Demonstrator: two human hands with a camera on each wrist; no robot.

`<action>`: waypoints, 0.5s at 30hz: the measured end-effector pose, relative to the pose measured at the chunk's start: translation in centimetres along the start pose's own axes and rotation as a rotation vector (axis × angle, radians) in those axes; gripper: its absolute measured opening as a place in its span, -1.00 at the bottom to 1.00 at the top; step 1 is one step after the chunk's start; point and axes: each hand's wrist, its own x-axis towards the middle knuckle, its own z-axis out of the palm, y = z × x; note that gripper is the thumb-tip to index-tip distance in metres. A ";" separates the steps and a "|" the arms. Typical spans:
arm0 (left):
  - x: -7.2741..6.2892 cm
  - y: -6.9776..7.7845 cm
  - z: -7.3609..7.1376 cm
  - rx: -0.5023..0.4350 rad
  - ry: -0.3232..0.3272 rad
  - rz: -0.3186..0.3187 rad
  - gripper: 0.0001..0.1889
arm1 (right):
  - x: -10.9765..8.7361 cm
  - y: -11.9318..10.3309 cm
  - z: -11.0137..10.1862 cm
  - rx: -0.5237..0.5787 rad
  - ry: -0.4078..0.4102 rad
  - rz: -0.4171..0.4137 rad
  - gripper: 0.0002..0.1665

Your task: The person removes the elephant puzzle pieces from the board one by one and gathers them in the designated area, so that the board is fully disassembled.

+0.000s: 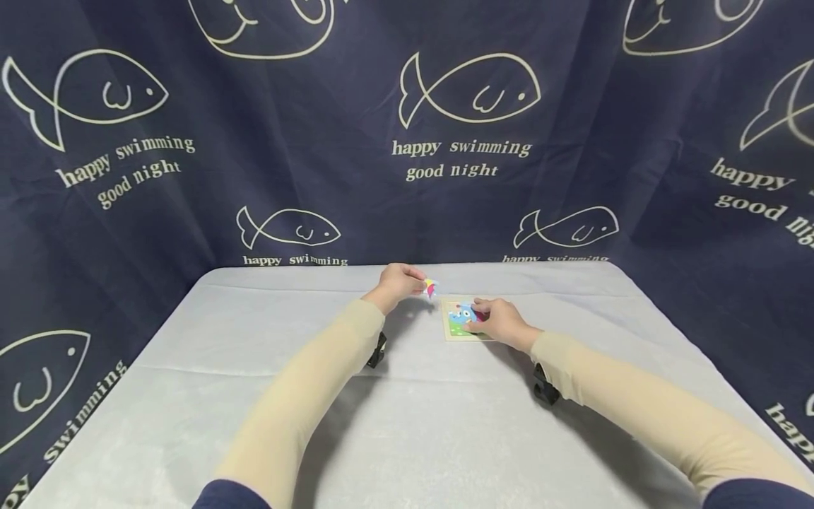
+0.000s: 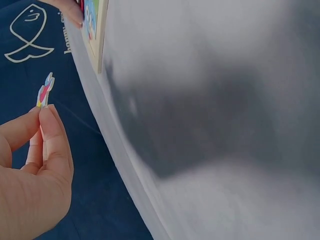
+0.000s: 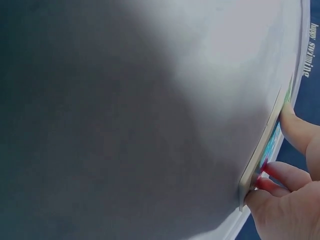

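Raised off the tabletop, my left hand (image 1: 397, 283) pinches a small puzzle piece (image 1: 430, 288) between thumb and fingertips. Pink, yellow and light blue show on the piece (image 2: 45, 90), its edge turned to the left wrist camera. To its right lies a square wooden puzzle board (image 1: 447, 334) with a pale frame and a blue animal on green ground. My right hand (image 1: 505, 324) rests on the board's right part, thumb and fingers spread over the picture and covering some of it. In the right wrist view, fingertips touch a pink area, near one edge of the board (image 3: 262, 142).
A light grey cloth covers the table (image 1: 432, 424), with faint creases across it. Behind the far edge hangs a dark blue curtain (image 1: 369, 191) printed with fish and words. The board lies near that far edge.
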 end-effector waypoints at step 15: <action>-0.3 -0.5 -3.2 0.001 0.051 0.009 -0.84 | -0.1 0.5 0.1 0.055 0.011 0.010 -0.15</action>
